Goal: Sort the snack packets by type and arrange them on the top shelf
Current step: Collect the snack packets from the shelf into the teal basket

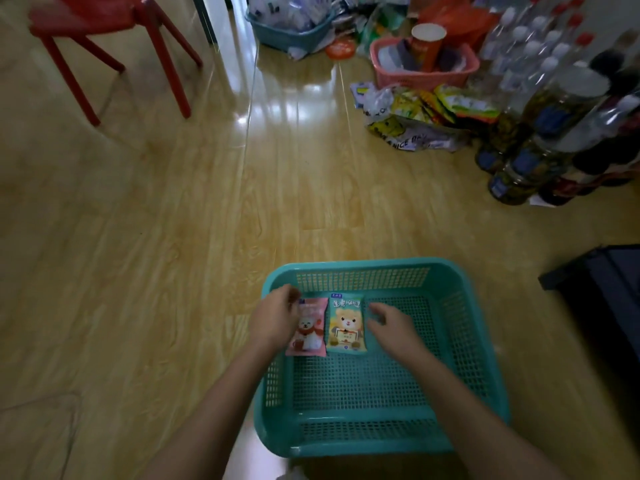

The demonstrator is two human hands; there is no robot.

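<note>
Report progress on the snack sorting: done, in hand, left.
Done: a pink packet and a green packet lie side by side in the teal basket. In hand: the left hand is at the pink packet's edge, grip unclear; the right hand hovers open beside the green one. Left: a pile of packets on the floor; no shelf in view.

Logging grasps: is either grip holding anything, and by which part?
Left grip appears to pinch the pink packet by its upper left corner; right grip, open beside the green packet, holds nothing.

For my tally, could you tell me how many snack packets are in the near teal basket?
2: pink packet at the left hand, green packet right of it.
</note>
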